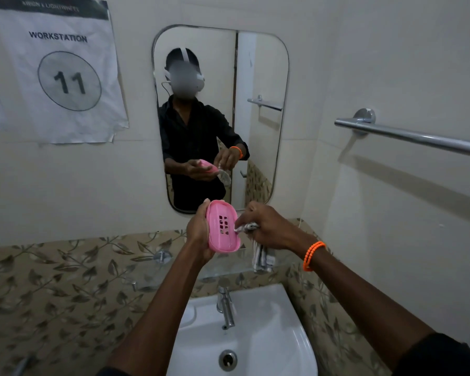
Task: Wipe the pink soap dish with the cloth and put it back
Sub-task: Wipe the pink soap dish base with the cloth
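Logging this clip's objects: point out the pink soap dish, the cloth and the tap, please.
pink soap dish (223,226): head view, on the slotted middle of its inner face.
cloth (261,257): head view, on the bunch hanging below the right hand.
tap (225,308): head view, on the chrome body above the basin.

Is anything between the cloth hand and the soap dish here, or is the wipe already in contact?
Nothing visible stands between them. The left hand holds the pink soap dish upright above the sink, and the right hand presses a corner of the cloth against the dish's right edge, beside the drain slots.
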